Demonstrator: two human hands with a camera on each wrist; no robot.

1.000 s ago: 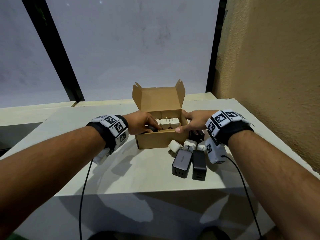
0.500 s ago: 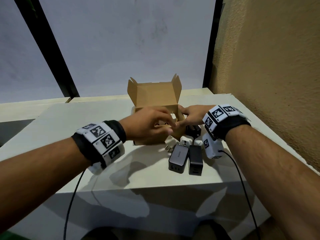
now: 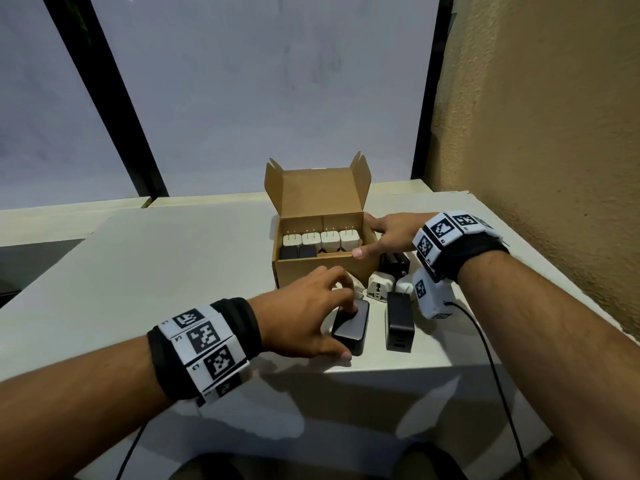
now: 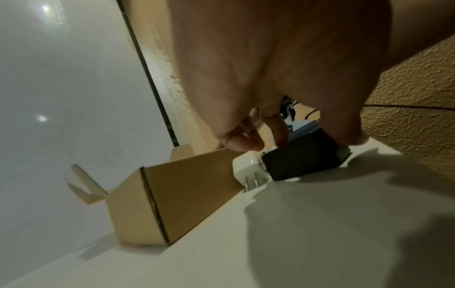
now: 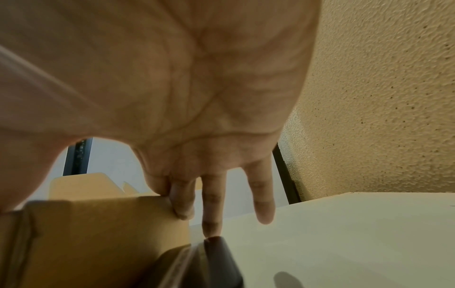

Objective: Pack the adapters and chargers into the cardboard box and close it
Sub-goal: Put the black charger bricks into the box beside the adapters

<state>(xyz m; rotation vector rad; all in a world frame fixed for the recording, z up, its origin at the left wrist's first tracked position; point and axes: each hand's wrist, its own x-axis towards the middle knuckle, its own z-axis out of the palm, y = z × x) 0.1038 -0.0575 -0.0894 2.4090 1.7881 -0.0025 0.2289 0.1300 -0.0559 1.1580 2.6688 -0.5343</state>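
The open cardboard box (image 3: pixel 318 271) stands on the table with its lid flap upright. Inside it, several white chargers (image 3: pixel 320 240) stand in a row, prongs up, with two black adapters (image 3: pixel 298 251) in front of them. My left hand (image 3: pixel 346 332) grips a dark grey charger (image 3: pixel 360 317) that lies on the table in front of the box, thumb on its near side and fingers over the top. In the left wrist view the left hand (image 4: pixel 295 144) sits on that charger (image 4: pixel 302 157). My right hand (image 3: pixel 372 235) rests with straight fingers (image 5: pixel 183 202) against the box's right wall (image 5: pixel 98 224).
A black charger (image 3: pixel 400 323), a white travel adapter (image 3: pixel 381 289), a white plug (image 4: pixel 248 171) and a black adapter (image 3: pixel 394 263) lie on the table (image 3: pixel 173 271) to the right of the box front. A textured wall (image 3: pixel 536 150) rises on the right. The table's front edge is close.
My left hand has come out of the box, moved toward me and taken hold of the dark grey charger. The right hand has stayed at the box's right side.
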